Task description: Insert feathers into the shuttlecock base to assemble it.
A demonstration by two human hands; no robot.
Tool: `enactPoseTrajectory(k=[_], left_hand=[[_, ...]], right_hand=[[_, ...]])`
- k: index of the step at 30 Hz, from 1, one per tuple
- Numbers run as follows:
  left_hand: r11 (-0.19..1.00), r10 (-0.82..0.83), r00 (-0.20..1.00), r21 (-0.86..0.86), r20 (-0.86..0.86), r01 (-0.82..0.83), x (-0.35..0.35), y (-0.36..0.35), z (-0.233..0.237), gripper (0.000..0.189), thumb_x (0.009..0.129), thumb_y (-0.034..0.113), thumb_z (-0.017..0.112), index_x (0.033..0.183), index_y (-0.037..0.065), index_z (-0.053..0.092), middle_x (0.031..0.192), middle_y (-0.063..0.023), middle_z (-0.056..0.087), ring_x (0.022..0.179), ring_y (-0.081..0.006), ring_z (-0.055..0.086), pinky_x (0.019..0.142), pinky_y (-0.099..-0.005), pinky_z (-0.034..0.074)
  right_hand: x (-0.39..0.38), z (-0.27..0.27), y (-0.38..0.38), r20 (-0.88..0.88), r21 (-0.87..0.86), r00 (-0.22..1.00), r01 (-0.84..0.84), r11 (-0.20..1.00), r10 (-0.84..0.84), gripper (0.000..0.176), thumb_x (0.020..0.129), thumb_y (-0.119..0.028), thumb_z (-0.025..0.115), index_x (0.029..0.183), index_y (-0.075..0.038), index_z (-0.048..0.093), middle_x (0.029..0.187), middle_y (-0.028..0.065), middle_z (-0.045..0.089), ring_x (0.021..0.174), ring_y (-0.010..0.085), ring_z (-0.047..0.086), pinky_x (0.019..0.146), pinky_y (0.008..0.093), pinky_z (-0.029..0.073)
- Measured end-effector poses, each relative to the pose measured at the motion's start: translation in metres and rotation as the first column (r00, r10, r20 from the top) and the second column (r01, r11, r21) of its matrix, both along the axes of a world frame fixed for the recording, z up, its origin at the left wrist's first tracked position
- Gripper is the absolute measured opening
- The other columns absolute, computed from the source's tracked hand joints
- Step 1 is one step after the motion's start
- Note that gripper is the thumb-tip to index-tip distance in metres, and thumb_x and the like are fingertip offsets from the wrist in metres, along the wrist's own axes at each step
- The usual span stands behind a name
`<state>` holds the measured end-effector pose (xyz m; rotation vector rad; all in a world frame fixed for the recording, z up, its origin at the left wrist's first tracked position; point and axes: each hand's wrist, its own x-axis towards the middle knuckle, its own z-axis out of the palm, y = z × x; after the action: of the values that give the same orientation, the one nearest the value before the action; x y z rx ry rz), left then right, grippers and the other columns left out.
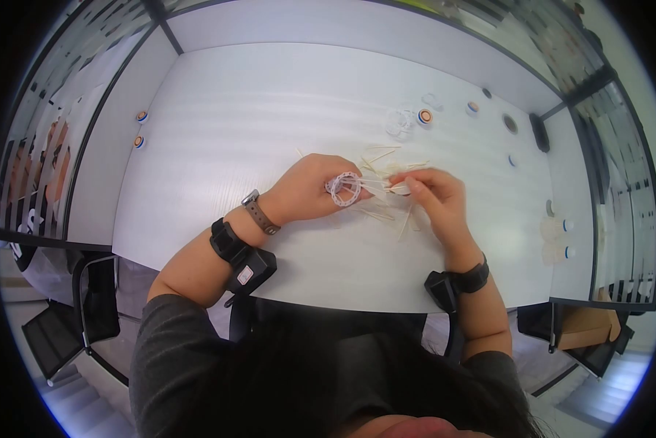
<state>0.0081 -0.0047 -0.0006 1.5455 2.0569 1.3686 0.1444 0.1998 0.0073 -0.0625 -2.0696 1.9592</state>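
Note:
My left hand is closed around a white openwork ring that looks like a small lattice cylinder. Its open end faces up toward me. Thin pale sticks reach from beside the ring toward my right hand. The right thumb and fingers are pinched on a small pale piece, which may be the end of a stick; its kind is too small to make out. More loose thin sticks lie scattered on the table under and around both hands.
On the white table, clear rings lie beyond my hands near an orange-topped round item. Two similar round items sit at the left edge. Several small round objects and a dark disc are at right. Low partitions surround the table.

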Motion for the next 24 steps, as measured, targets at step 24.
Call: enactPoseTrajectory(k=[24], left_hand=[[0.997, 0.027, 0.996, 0.073, 0.085, -0.033, 0.002, -0.001, 0.004, 0.044, 0.09, 0.022, 0.069, 0.126, 0.002, 0.053, 0.108, -0.0108, 0.058, 0.097, -0.0202, 0.055, 0.087, -0.0337, 0.045]], right_hand=[[0.004, 0.002, -0.006, -0.029, 0.096, 0.983, 0.183, 0.978, -0.181, 0.012, 0.091, -0.011, 0.069, 0.095, 0.0, 0.073, 0.081, 0.0051, 0.071, 0.066, 0.0073, 0.06, 0.059, 0.0208, 0.045]])
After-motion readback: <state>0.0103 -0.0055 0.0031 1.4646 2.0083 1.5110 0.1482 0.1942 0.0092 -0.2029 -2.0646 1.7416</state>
